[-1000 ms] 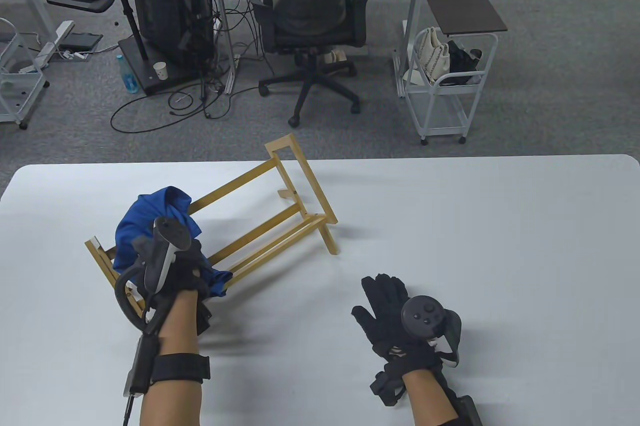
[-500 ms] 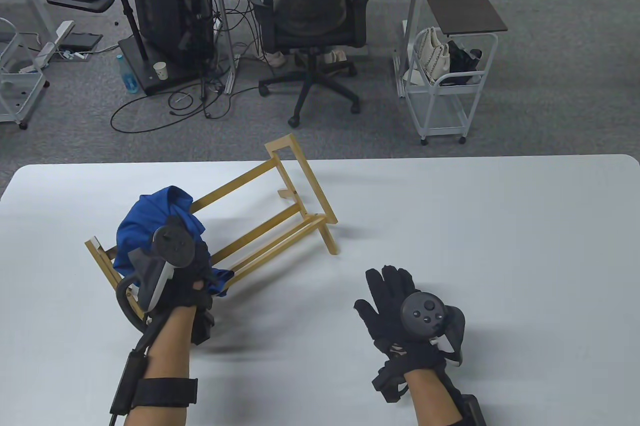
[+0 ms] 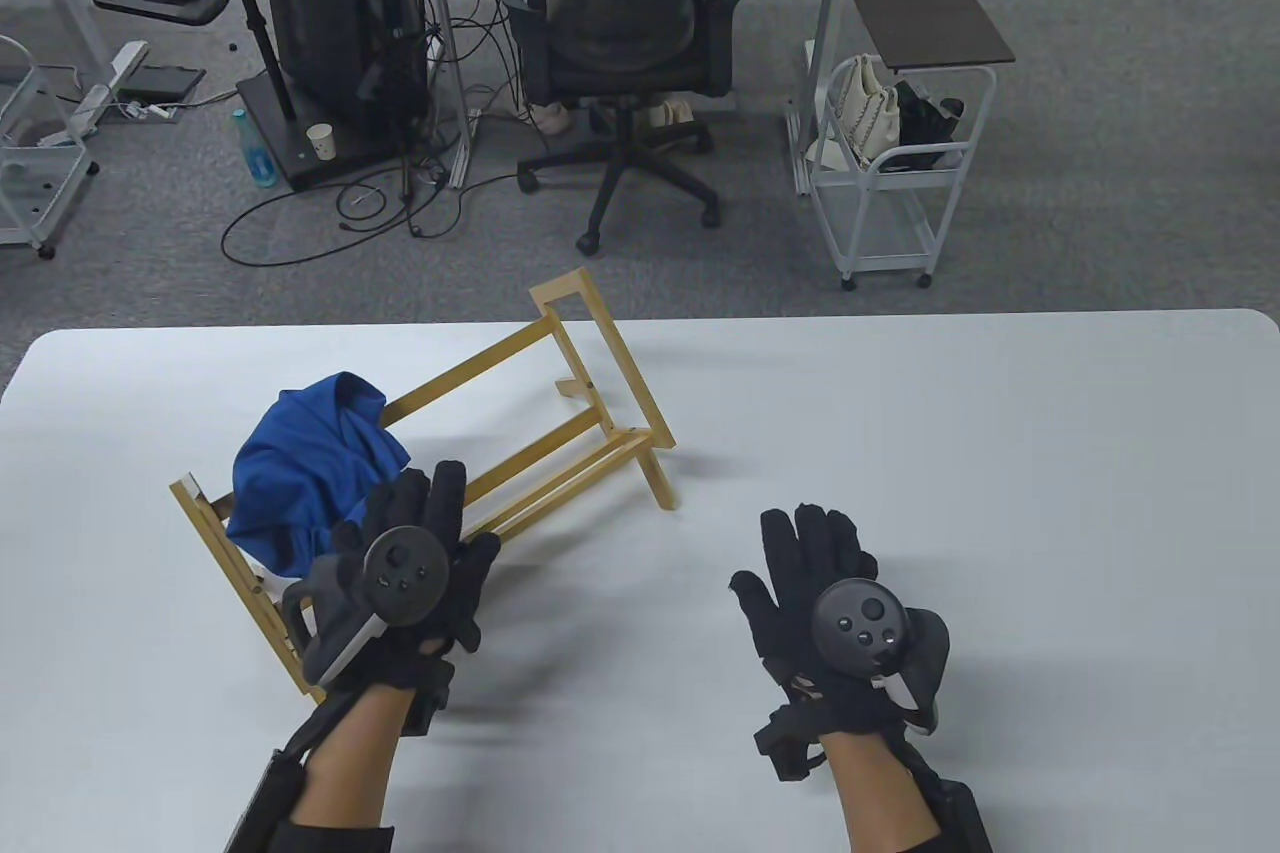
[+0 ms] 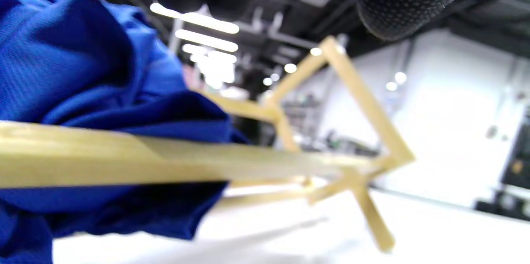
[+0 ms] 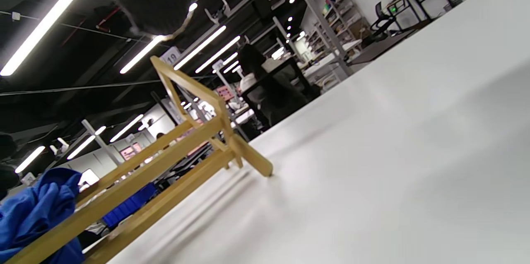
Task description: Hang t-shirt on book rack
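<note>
A blue t-shirt [image 3: 300, 473] hangs bunched over the left end of a wooden book rack [image 3: 560, 453] on the white table [image 3: 1000, 453]. My left hand [image 3: 430, 543] is open with fingers spread, just in front of the shirt and not holding it. My right hand [image 3: 810, 553] is open and flat over the table, right of the rack. In the left wrist view the shirt [image 4: 83, 90] drapes over a rack rail [image 4: 165, 164]. In the right wrist view the rack [image 5: 186, 131] and the shirt [image 5: 37, 210] lie to the left.
The rack's right end frame [image 3: 610, 373] stands near the table's far edge. Beyond the table are an office chair [image 3: 620, 43], a white cart [image 3: 890, 173] and a computer stand [image 3: 330, 33] on the floor.
My left hand has let go of the shirt, pulled back toward me and opened its fingers. My right hand has moved slightly forward and right. The shirt stays on the rack.
</note>
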A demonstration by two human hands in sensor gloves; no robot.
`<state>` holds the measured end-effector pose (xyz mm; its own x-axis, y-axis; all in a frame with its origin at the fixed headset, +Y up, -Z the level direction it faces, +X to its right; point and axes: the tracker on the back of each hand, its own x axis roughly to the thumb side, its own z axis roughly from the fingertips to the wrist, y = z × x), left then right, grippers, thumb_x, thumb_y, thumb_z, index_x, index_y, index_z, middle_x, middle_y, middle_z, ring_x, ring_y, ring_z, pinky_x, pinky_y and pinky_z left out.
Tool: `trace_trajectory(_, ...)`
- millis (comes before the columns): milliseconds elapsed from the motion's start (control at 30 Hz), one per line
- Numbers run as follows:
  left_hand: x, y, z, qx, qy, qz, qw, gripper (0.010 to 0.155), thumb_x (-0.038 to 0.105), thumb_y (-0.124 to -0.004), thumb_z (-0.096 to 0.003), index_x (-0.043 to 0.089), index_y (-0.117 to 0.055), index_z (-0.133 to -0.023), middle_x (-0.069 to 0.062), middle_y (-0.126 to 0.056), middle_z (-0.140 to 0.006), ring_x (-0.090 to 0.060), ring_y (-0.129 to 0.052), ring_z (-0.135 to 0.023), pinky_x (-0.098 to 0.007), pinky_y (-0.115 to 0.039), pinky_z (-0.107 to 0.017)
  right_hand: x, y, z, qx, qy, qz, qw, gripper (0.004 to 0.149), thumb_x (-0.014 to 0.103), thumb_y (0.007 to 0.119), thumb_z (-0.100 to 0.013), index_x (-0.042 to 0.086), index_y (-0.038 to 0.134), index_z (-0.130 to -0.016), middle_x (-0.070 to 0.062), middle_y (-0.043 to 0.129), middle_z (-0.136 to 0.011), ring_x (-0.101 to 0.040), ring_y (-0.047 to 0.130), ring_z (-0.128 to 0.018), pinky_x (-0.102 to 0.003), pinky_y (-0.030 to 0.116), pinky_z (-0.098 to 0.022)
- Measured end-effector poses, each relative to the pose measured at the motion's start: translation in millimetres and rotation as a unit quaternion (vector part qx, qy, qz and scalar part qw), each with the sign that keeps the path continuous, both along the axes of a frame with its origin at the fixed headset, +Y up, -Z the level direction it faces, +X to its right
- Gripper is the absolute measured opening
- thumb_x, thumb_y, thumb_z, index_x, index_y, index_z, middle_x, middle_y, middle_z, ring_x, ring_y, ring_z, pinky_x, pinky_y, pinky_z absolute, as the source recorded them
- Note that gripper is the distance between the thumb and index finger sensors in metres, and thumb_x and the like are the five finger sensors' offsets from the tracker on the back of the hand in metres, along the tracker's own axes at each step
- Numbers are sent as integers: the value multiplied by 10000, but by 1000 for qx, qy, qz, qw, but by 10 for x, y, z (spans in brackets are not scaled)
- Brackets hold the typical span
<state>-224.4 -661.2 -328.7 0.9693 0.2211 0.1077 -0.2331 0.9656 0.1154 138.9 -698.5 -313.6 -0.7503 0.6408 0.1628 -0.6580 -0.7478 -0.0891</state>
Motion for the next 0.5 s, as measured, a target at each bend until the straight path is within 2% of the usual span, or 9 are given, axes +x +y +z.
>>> trace_trajectory(233, 185, -183, 133, 3, -71, -3, 997, 748, 690, -647, -569, 386, -325, -1172, -134, -453, -1247, -425, -420, -1184, -722, -397, -738, -93, -63, 7, 8, 28, 28, 999, 668, 458, 770, -584, 257, 472, -1148, -166, 326, -1185, -417, 199, -1097, -678, 230, -742)
trace_trajectory(333, 242, -306, 157, -14, -80, -5, 997, 773, 724, -625, -560, 399, -292, -1177, -114, -396, -1268, -429, -345, -1197, -737, -278, -717, -155, -95, 18, 12, 38, 49, 998, 674, 465, 768, -583, 274, 458, -1150, -157, 305, -1190, -409, 163, -1100, -678, 208, -740)
trace_trajectory(500, 313, -517, 194, -28, -92, -17, 995, 806, 748, -595, -554, 391, -231, -1177, -135, -319, -1278, -428, -262, -1195, -722, -218, -710, -246, -188, 30, 16, 46, 93, 994, 688, 479, 767, -579, 286, 438, -1152, -145, 271, -1196, -397, 137, -1100, -678, 177, -737)
